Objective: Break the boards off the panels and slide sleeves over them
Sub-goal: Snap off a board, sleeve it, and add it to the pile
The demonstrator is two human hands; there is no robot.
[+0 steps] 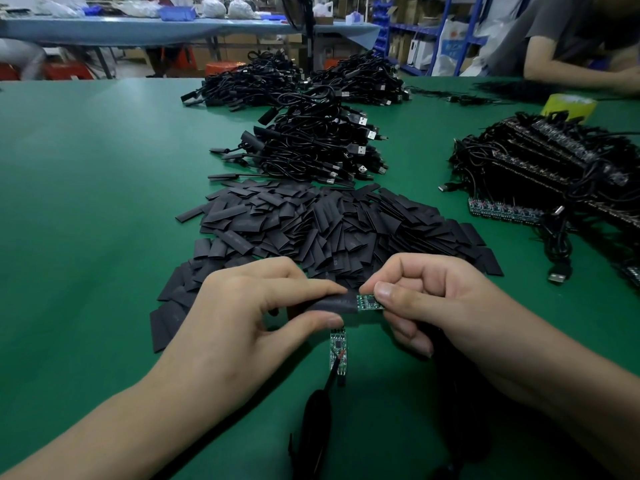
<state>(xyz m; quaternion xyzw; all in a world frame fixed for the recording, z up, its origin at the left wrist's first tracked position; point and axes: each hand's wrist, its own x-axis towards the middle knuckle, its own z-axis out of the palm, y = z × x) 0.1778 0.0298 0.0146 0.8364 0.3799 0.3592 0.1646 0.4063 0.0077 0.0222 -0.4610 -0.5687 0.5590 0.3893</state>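
My left hand (249, 306) pinches a black sleeve (332, 304) between thumb and forefinger. My right hand (436, 299) holds a small green board (370, 302) by its right end; the board's left part is inside the sleeve. A second green board (338, 348) with a black cable (313, 420) lies on the green table (86, 237) just below my hands. A heap of loose black sleeves (311, 230) spreads right behind my hands. Panels of boards with cables (554, 174) are stacked at the right.
Bundles of finished black USB cables (311, 147) sit beyond the sleeve heap, with more piles (298, 81) at the far edge. A yellow tape roll (568, 105) stands far right. Another person's arm (571, 67) rests at the top right corner.
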